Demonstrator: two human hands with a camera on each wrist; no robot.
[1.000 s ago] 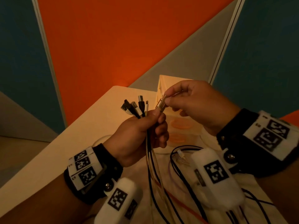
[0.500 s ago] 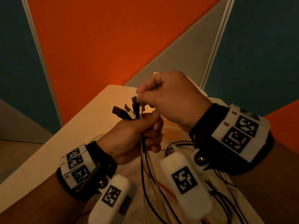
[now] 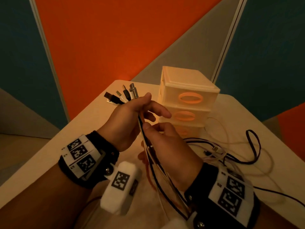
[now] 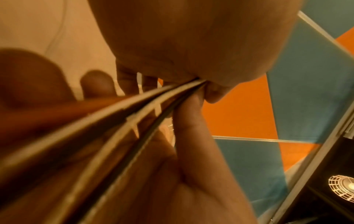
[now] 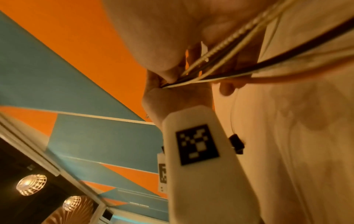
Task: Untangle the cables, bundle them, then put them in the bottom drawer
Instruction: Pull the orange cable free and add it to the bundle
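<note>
My left hand (image 3: 132, 116) is raised above the table and pinches a bundle of cables (image 3: 158, 172) under its thumb. Several plugs (image 3: 123, 96) fan out above the thumb, and two of its fingers (image 3: 162, 111) stick out to the right. Just below it, my right hand (image 3: 166, 142) pinches the same strands between thumb and fingers. In the left wrist view the cables (image 4: 134, 115) run taut to the pinch. The right wrist view shows dark and white cables (image 5: 210, 68) gripped together. The drawer unit (image 3: 189, 83) stands behind; my right hand hides part of its bottom drawer (image 3: 186, 131).
The cables' loose far ends (image 3: 231, 151) lie looped on the pale table (image 3: 92, 123) to the right of the drawers. Orange and teal wall panels stand close behind the table. The table edge runs diagonally at left.
My right hand has left the plug ends and dropped below my left hand, where it now pinches the strands. My left fingers have loosened and stretched out. The drawer unit has come into view.
</note>
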